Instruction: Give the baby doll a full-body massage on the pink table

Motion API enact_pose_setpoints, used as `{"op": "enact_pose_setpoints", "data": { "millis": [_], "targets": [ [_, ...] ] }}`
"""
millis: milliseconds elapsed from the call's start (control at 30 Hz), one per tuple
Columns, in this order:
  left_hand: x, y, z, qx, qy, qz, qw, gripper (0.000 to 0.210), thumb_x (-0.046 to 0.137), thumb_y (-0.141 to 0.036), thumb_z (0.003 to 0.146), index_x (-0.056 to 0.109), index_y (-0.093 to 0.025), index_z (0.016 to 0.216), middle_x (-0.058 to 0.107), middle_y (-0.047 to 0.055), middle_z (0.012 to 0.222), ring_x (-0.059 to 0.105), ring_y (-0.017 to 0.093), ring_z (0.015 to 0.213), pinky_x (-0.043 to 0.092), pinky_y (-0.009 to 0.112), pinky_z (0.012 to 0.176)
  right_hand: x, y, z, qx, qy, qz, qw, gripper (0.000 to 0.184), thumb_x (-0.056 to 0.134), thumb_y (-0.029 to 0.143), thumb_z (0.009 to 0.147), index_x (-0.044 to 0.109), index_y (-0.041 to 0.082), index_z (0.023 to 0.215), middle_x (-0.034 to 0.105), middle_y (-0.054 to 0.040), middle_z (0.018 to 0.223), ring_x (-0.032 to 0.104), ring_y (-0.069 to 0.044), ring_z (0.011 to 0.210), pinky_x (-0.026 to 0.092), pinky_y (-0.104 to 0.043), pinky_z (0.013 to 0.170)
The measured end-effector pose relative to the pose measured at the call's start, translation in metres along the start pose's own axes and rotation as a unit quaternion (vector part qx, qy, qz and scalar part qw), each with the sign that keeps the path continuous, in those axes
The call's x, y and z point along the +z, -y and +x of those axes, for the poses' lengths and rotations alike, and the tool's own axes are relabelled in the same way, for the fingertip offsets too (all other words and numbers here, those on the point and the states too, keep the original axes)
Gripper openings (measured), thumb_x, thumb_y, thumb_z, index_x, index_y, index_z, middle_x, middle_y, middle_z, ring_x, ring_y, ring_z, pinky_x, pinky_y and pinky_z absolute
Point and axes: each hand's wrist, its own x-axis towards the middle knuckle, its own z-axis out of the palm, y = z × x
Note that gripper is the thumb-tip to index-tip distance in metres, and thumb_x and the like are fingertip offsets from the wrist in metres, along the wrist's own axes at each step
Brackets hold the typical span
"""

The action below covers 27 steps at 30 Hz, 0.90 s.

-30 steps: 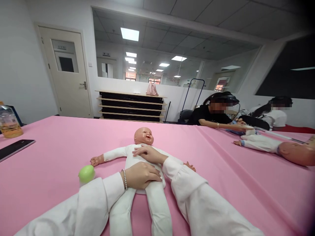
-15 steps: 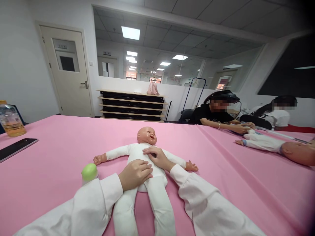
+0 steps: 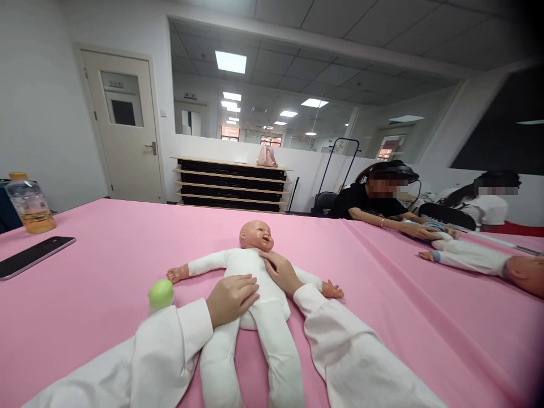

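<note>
A baby doll (image 3: 246, 262) with a white cloth body lies on its back in the middle of the table, its head away from me and its arms spread. My left hand (image 3: 233, 297) rests on the doll's lower belly, fingers stretched out and close together. On the upper chest, toward the doll's right-side arm in view, lies my right hand (image 3: 283, 273) with its fingers extended and its palm side hidden. Neither hand grasps anything visible. Beside my left sleeve stands a small container with a green lid (image 3: 161, 293), its lower part partly covered by the sleeve.
A pink cloth (image 3: 127, 232) covers the table. At the left are a phone (image 3: 36, 256) and a bottle of amber liquid (image 3: 32, 207). Across the table, a person in black (image 3: 361, 198) handles another doll (image 3: 476, 256); a second person in white (image 3: 493, 207) sits beyond.
My right hand has slid a little to the right across the doll's chest. My left hand has shifted slightly left on the belly. The view has turned slightly.
</note>
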Motion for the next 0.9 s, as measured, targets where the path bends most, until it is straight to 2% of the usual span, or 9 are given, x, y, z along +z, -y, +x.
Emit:
{"op": "enact_pose_setpoints", "data": {
  "millis": [100,167,233,367,533,600,733,800,900],
  "targets": [
    [-0.002,-0.003,0.011,0.134,0.067,-0.032,0.988,0.026,0.04,-0.018,0.088,0.064,-0.016,0.1,0.067,0.007,0.104,0.06,0.016,0.103,0.048,0.03,0.09,0.004,0.015,0.01,-0.006,0.034,0.035,0.999,0.03,0.046,0.026,0.086,0.061,0.02,0.111,0.064,-0.0064,0.111,0.058,-0.019,0.104,0.045,-0.038,0.093],
    [-0.002,-0.004,0.019,0.131,0.124,-0.073,0.981,0.03,0.038,-0.017,0.088,0.061,-0.017,0.108,0.063,0.007,0.114,0.056,0.015,0.109,0.045,0.029,0.095,0.01,0.024,0.027,-0.033,0.12,0.062,0.99,0.027,0.049,0.031,0.085,0.064,0.021,0.106,0.066,-0.0046,0.108,0.056,-0.019,0.107,0.043,-0.038,0.096],
    [-0.003,-0.003,0.023,0.061,0.159,-0.097,0.981,0.033,0.035,-0.019,0.09,0.057,-0.02,0.115,0.059,0.005,0.121,0.052,0.014,0.114,0.04,0.032,0.1,0.015,0.027,0.04,-0.044,0.172,0.074,0.981,0.028,0.049,0.035,0.086,0.066,0.021,0.102,0.067,-0.0048,0.106,0.056,-0.02,0.108,0.042,-0.038,0.097],
    [-0.004,0.001,0.01,-0.106,0.185,-0.082,0.974,0.038,0.03,-0.03,0.093,0.047,-0.029,0.126,0.047,0.001,0.134,0.036,0.018,0.128,0.024,0.049,0.107,0.015,0.011,0.03,-0.021,0.132,0.097,0.986,0.038,0.038,0.04,0.09,0.061,0.02,0.112,0.059,-0.0076,0.12,0.048,-0.019,0.118,0.035,-0.04,0.104],
    [-0.009,-0.006,-0.008,-0.255,0.13,-0.006,0.958,0.049,0.035,-0.04,0.09,0.037,-0.019,0.135,0.03,0.013,0.143,0.024,0.026,0.133,0.031,0.051,0.102,-0.004,0.001,-0.014,0.094,0.134,0.037,0.986,0.043,0.034,0.038,0.091,0.042,0.025,0.131,0.032,-0.0052,0.143,0.024,-0.02,0.135,0.016,-0.05,0.11],
    [-0.013,-0.011,-0.002,-0.193,0.124,-0.002,0.973,0.043,0.036,-0.034,0.09,0.046,-0.016,0.128,0.042,0.014,0.136,0.034,0.024,0.129,0.03,0.048,0.104,-0.011,0.009,-0.017,0.109,0.139,0.031,0.984,0.044,0.038,0.038,0.089,0.043,0.025,0.131,0.033,-0.0059,0.143,0.024,-0.022,0.135,0.015,-0.052,0.11],
    [-0.012,-0.014,0.025,0.073,0.177,-0.106,0.976,0.032,0.037,-0.024,0.089,0.064,-0.017,0.105,0.064,0.007,0.111,0.056,0.015,0.109,0.039,0.031,0.1,-0.008,0.034,0.013,0.056,0.174,0.104,0.978,0.035,0.042,0.038,0.088,0.063,0.022,0.11,0.056,-0.0056,0.125,0.04,-0.021,0.126,0.028,-0.043,0.108],
    [-0.007,-0.012,0.035,0.109,0.18,-0.146,0.967,0.031,0.038,-0.021,0.087,0.065,-0.015,0.103,0.066,0.007,0.108,0.058,0.014,0.106,0.042,0.026,0.096,0.0,0.041,0.034,0.029,0.232,0.128,0.964,0.03,0.048,0.039,0.085,0.068,0.024,0.101,0.063,-0.0024,0.115,0.039,-0.022,0.127,0.029,-0.041,0.108],
    [0.001,-0.007,0.035,0.07,0.178,-0.158,0.969,0.034,0.037,-0.02,0.088,0.06,-0.018,0.111,0.061,0.005,0.117,0.052,0.014,0.114,0.039,0.03,0.099,0.014,0.037,0.054,-0.011,0.29,0.111,0.951,0.023,0.055,0.037,0.081,0.07,0.026,0.095,0.067,0.0001,0.107,0.042,-0.022,0.125,0.023,-0.043,0.11]
  ]
}}
